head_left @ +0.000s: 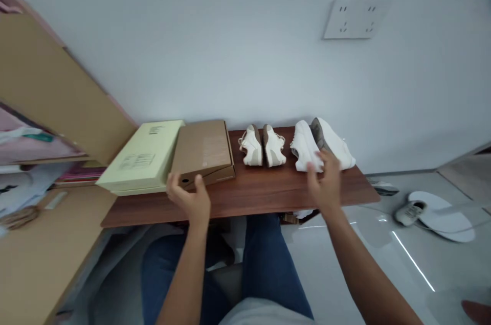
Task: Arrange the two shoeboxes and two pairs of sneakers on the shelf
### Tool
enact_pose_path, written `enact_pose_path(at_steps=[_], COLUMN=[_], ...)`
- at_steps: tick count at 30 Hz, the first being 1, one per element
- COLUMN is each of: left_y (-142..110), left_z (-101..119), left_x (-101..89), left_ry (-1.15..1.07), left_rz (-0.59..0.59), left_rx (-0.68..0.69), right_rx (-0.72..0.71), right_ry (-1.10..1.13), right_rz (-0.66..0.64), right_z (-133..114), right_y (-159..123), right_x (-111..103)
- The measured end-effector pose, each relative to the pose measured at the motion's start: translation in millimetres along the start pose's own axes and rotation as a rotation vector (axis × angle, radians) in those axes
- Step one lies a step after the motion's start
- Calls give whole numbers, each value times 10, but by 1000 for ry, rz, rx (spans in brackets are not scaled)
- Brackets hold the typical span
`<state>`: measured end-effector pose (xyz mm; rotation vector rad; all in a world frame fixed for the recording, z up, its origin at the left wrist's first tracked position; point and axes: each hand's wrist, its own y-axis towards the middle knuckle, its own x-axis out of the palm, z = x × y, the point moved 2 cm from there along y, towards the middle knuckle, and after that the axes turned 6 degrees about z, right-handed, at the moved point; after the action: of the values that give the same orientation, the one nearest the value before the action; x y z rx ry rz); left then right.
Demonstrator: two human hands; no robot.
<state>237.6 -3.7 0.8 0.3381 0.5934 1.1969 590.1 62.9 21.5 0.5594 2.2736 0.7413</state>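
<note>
Head view shows the left hand [191,198] with fingers closed on the brown box [203,152] on the desk [245,194], right hand [326,182] fingers spread, touching the white sneakers [320,145]; packing seems beginning, needing a firm shoe grip next.

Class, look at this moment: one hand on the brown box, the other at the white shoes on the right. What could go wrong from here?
1. The brown box sits tilted, one side resting on the pale green box; the left hand gripping its near end could make it slide off.
2. The right pair of white shoes lies near the table's right end; the right hand could knock one off onto the floor.
</note>
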Motion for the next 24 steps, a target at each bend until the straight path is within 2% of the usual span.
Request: enact_pose_path(at_steps=[1,2,4,7,9,11,15,18,20,22,24], left_y=[265,487,786,941,956,954,877,763,731,796,1008], left_z=[-120,-218,-345,-433,-473,-499,-435,-347,-336,-401,-571], left_x=[-13,13,108,220,256,294,407,355,168,-133,-492], left_ry=[22,27,12,-105,-204,-263,-336,-338,-332,-353,-301], left_rz=[8,-39,-171,-310,-349,-370,-451,-497,-504,-481,-334], left_rx=[-81,-163,-305,-454,-520,-557,-559,-523,-439,-291,-122], right_rx=[-109,-197,-266,-270,-252,-222,-199,-215,-207,-187,-222], right_ry=[37,51,-29,-258,-375,-458,-548,-546,-484,-355,-171], right_rz=[-115,-211,-279,-374,-444,-466,-429,-400,-334,-193,-71], right_z=[-286,-535,-863,-960,-870,-759,-630,-625,-683,-808,-999], right_y=[-42,-67,-54,28,57,60,80,95,61,-28,-166], right_x=[199,420,862,1379,1556,1617,1602,1551,1474,1372,1308])
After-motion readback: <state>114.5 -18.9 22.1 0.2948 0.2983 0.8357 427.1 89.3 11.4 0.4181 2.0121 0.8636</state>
